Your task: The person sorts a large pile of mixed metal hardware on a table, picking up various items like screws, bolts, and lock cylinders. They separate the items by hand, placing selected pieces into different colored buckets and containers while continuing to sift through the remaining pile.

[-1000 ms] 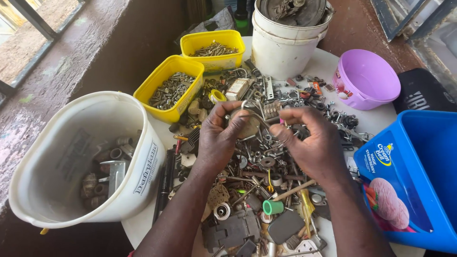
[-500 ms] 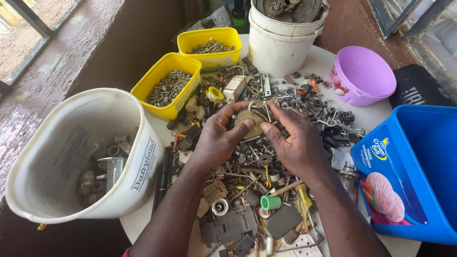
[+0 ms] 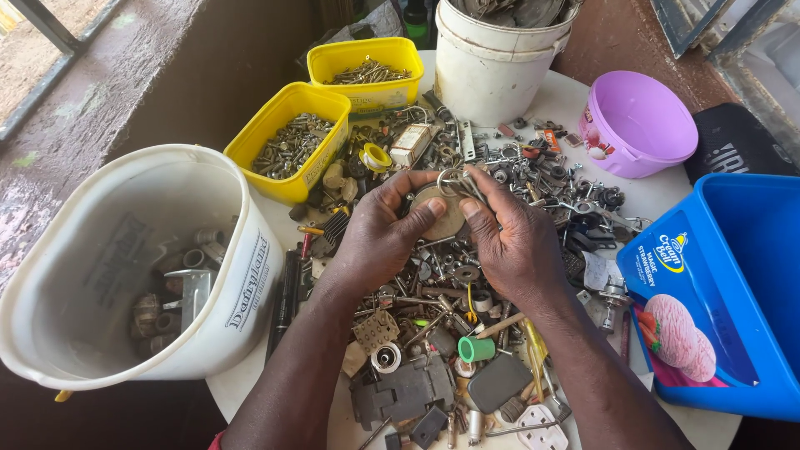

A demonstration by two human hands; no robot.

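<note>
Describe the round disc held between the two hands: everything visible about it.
The disc is flat, round and dull tan-brown, seemingly worn metal. It is held tilted above the heap of small hardware, its face toward the camera. The left hand covers its left edge with the thumb over its face; the right hand meets its right edge, pinching small metal rings at its top.

Round white table [image 3: 667,196]: nearly all of its top lay under a heap of mixed metal scrap [image 3: 433,292], screws, washers and brackets. Left of the heap, a large white plastic bucket [image 3: 242,283] closed off that edge; behind it, two yellow plastic tubs of screws [image 3: 287,142] stood side by side. Beyond the heap, a tall white pail [image 3: 487,79] blocked the far edge. To the right stood a lilac plastic bowl [image 3: 637,125] and a blue plastic tub [image 3: 733,292]; bare tabletop showed only between them.
</note>
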